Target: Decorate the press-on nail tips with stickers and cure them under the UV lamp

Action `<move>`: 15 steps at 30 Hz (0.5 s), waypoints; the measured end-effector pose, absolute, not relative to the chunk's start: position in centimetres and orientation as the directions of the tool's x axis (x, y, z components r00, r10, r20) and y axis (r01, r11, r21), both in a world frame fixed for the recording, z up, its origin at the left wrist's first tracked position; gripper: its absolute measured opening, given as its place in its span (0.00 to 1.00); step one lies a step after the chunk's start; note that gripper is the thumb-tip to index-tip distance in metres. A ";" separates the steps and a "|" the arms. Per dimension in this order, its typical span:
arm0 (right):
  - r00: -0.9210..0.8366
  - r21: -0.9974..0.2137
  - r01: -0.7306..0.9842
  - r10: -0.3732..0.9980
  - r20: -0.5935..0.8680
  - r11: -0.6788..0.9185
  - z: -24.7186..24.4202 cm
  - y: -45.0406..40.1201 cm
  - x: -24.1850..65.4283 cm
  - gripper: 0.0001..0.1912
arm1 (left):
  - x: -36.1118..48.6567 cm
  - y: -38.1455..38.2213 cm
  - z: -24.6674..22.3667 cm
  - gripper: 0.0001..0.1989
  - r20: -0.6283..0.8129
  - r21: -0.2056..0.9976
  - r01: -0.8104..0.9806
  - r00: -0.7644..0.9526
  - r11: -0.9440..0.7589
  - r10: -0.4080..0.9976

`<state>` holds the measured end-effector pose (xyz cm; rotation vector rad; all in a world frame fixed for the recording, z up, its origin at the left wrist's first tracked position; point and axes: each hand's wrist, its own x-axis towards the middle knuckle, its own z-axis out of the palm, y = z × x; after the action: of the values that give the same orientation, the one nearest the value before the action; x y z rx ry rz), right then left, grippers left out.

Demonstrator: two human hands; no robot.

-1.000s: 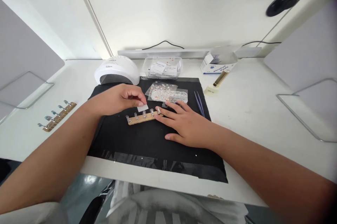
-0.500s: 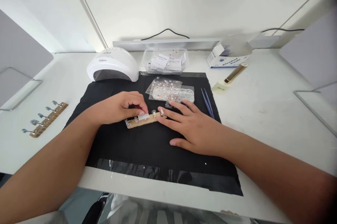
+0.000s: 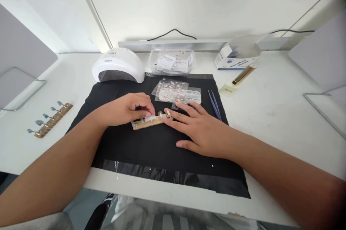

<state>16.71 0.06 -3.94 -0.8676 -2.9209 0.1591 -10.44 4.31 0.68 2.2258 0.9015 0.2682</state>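
A wooden nail-tip stand (image 3: 144, 125) with several clear holders lies on the black mat (image 3: 151, 149). My left hand (image 3: 137, 109) pinches a small white wipe (image 3: 150, 118) between thumb and fingers, over the middle of the stand. Part of the stand behind that hand is hidden. My right hand (image 3: 200, 129) lies flat with its fingers spread, the fingertips touching the right end of the stand. Under its upper fingers is the edge of a clear case (image 3: 180, 96) of small decorations. Blue tweezers (image 3: 214, 104) rest to the right of that hand.
At the back stand a white nail lamp (image 3: 119, 63), a clear tub (image 3: 171, 65) of alcohol pad packets and an alcohol pad box (image 3: 238, 59). A gold-capped bottle (image 3: 238, 80) stands on the right. Another wooden stand (image 3: 53, 120), with painted nail tips, is at the left.
The view has shifted slightly, moving most things a little to the right. Both hands keep nearly the same pose, and the wipe stays at the middle of the stand.
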 end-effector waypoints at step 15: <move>-0.839 -0.122 0.531 0.540 0.066 0.839 -3.8 0.1 16.7 0.33 | -10.5 3.9 0.5 0.09 -0.041 0.658 0.481 0.791 -0.579 0.610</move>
<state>16.72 0.08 -3.82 -0.8521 -2.9185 0.1511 -10.53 3.92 0.52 2.3006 0.8044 0.2481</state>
